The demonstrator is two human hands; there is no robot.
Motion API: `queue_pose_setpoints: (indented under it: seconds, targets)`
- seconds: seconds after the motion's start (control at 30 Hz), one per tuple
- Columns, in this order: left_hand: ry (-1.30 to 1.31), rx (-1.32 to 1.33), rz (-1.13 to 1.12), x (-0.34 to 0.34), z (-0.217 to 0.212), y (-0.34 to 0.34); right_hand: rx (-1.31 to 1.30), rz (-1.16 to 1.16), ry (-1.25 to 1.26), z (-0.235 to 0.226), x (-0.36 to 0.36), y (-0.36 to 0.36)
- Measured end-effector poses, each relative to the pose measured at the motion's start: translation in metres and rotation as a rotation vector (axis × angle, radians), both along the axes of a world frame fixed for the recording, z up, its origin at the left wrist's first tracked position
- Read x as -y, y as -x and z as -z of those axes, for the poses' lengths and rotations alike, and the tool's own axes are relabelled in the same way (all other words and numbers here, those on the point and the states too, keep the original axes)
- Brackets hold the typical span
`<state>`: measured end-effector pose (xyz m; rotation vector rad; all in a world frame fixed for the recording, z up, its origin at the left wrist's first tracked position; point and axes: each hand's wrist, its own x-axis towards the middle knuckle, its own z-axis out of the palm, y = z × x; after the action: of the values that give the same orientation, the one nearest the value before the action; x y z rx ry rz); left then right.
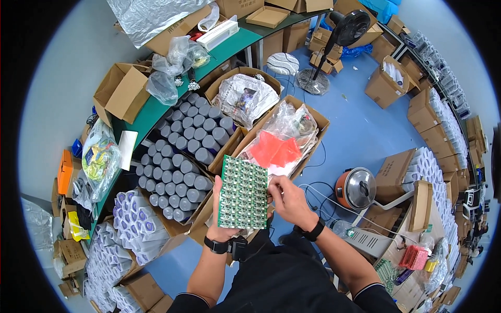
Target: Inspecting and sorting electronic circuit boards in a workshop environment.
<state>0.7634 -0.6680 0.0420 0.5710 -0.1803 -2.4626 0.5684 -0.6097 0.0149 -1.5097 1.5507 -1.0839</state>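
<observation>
A green circuit board panel, covered in rows of small repeated boards, is held up in front of my body. My left hand grips it along the left side and lower corner, the thumb lying against the edge. At the right edge of the panel, my right hand is closed, its curled fingertips touching the border; part of those fingers is hidden. Just beyond the panel lies a red sheet on clear plastic bags in an open cardboard box.
Boxes of grey-capped cylinders and white-wrapped tubes stand at left beside a green table. A black fan stands on the blue floor. To the right are an orange pot, trailing cables and a bench with another circuit board panel.
</observation>
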Motion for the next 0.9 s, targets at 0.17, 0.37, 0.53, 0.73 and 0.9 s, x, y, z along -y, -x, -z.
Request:
queue_pose_setpoints:
  seconds: [0.17, 0.37, 0.53, 0.73, 0.9]
  targets:
    - [0.016, -0.108, 0.042, -0.003, -0.001, -0.001, -0.160, -0.019, 0.098, -0.002, 0.012, 0.009]
    - [-0.040, -0.128, 0.027, -0.008, -0.001, 0.001, -0.255, -0.095, 0.029, -0.002, 0.016, 0.015]
    - [-0.008, -0.117, 0.012, -0.004, -0.008, 0.000, 0.226, 0.124, -0.135, 0.004, 0.017, 0.001]
    - [0.036, -0.065, 0.034, -0.003, -0.003, -0.004, -0.159, 0.060, 0.065, -0.003, 0.036, 0.007]
    - [-0.006, -0.051, 0.041, -0.005, 0.005, -0.007, -0.322, -0.064, -0.006, -0.001, 0.046, 0.018]
